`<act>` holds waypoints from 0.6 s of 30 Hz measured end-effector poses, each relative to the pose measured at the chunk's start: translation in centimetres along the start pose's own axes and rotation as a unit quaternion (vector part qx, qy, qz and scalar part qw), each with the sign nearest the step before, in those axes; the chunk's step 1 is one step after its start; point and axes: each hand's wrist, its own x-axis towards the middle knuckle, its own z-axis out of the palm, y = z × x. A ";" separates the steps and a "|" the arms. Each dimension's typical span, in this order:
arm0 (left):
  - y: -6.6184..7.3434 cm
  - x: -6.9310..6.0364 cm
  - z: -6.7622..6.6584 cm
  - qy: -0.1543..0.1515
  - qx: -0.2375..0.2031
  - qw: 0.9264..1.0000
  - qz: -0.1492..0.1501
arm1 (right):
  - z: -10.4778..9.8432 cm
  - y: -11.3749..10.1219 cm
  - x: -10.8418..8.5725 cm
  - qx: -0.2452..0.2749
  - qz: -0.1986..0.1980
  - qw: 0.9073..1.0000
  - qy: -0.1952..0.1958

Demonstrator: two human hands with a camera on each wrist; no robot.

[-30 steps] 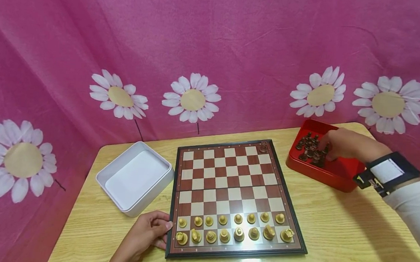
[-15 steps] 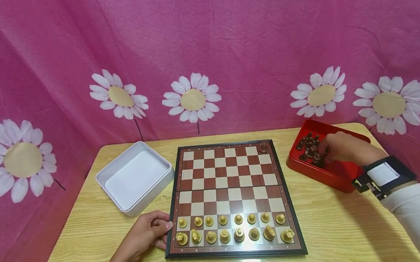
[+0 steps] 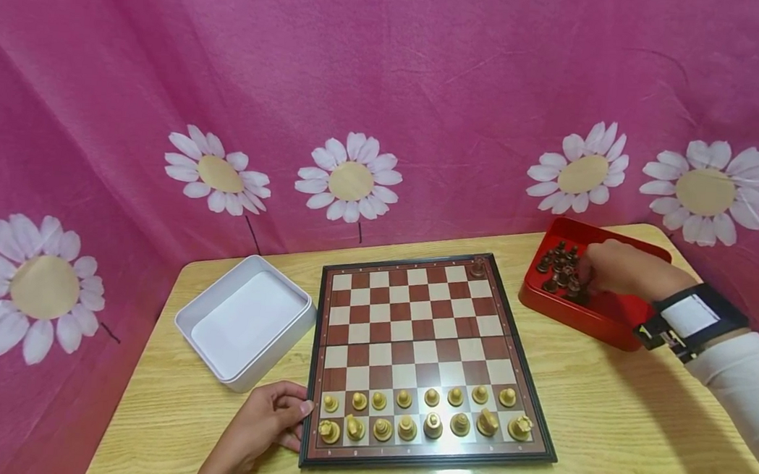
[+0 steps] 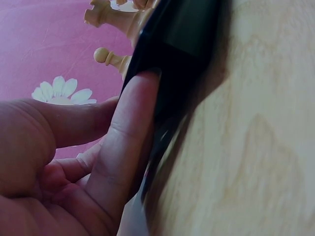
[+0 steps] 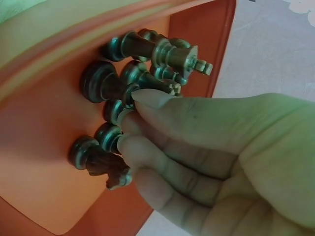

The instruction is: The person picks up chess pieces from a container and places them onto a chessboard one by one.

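My left hand holds the left edge of the chessboard near its front corner. In the left wrist view, its thumb lies on the upper side and a finger against the black rim. Reaching into the red box, my right hand pinches a dark chess piece by its upper part between thumb and fingers. That piece's top is hidden by the fingertips. Around it stand several other dark pieces, including a king and a knight. A dark rook occupies the board's far right corner.
Two rows of light chess pieces stand along the board's near side. A white box with nothing in it sits left of the board on the wooden table. A pink flowered cloth hangs behind the table.
My right hand has shifted slightly within the red box and its fingers have drawn closer together at the dark pieces. The left hand stays at the board's edge.
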 end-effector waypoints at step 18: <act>0.3 -0.1 0.1 -0.001 0.006 1.000 0.006 | -3.2 -0.6 -1.2 -0.026 -0.019 0.998 0.050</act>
